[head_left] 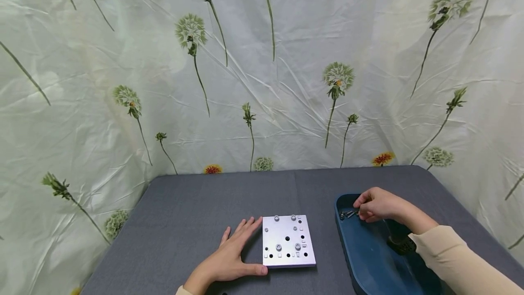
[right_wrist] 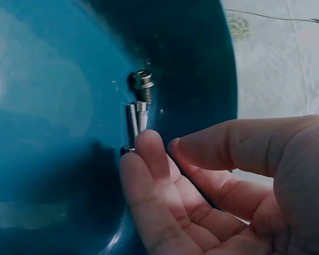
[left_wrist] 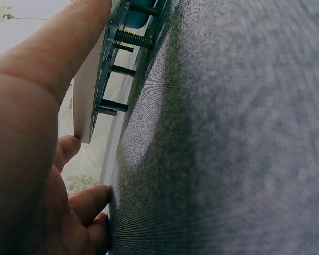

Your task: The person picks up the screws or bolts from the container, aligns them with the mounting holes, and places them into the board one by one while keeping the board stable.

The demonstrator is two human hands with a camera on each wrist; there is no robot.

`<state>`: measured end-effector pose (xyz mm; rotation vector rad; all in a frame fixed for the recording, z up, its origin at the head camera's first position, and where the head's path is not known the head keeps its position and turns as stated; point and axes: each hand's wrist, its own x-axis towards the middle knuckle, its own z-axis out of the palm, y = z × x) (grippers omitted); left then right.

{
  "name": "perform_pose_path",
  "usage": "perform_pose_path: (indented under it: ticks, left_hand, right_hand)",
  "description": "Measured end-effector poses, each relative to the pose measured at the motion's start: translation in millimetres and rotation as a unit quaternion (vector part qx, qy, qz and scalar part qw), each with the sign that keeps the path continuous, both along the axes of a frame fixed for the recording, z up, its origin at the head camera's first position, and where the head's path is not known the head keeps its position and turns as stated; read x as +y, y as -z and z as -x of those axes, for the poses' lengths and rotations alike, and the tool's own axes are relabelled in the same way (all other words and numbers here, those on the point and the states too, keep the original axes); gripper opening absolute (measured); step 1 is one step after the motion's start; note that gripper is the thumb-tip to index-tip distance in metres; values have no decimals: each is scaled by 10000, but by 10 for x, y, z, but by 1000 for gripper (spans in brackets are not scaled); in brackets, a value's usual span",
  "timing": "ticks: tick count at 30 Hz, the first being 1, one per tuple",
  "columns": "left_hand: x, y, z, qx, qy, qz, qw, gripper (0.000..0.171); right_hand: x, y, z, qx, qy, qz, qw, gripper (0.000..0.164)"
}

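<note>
Largest is the white sheet printed with dandelions (head_left: 254, 81), which hangs behind the desk covered in dark grey cloth (head_left: 204, 199). On the right part of the desk stands a blue plastic tray with rounded corners (head_left: 346, 251). The left hand (head_left: 229, 261) has its fingers spread apart, with thumb and forefinger touching the left edge of a flat, square, silver metal plate (head_left: 276, 236). The right hand (head_left: 380, 206) reaches into the far end of the tray, and there are the loose silver metal screws (right_wrist: 141, 109). They lie near the far wall, to the left of its fingertips, and their long axis runs roughly from left to right, along this wall. The right hand is much nearer to them than the left one. Its fingers and thumb are curved and close together; whether they pinch a screw, I cannot tell.

By count: one tray, one plate, at least three loose screws, because fingers may cover more. On the plate I find four larger round screw heads (head_left: 297, 246), seven dark holes (head_left: 287, 238) and two smaller heads (head_left: 295, 228).
</note>
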<state>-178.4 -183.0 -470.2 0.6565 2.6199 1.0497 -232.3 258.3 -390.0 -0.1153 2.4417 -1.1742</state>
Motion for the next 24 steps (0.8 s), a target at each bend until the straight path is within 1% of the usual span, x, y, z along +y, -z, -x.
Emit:
perform_pose_path:
  ticks: [5,10,15,21,24]
  left_hand:
    - [-8,13,0,20,-6,30,10000,113]
    - [2,-7,0,22,10,26,10000,113]
    - [5,-4,8,64,23,57,10000,114]
    - [7,-15,3,83,33,48,9999,113]
    - [-1,-11,0,61,16,44,10000,114]
  right_hand:
    - [-19,37,-5,198,-143,-294,9993,25]
    - [-23,45,-17,179,-122,-493,9985,25]
    - [-5,71,-12,157,-128,-568,9982,19]
    - [-19,110,-4,217,-198,-631,9976,28]
    - [-37,122,2,264,-153,-745,9968,27]
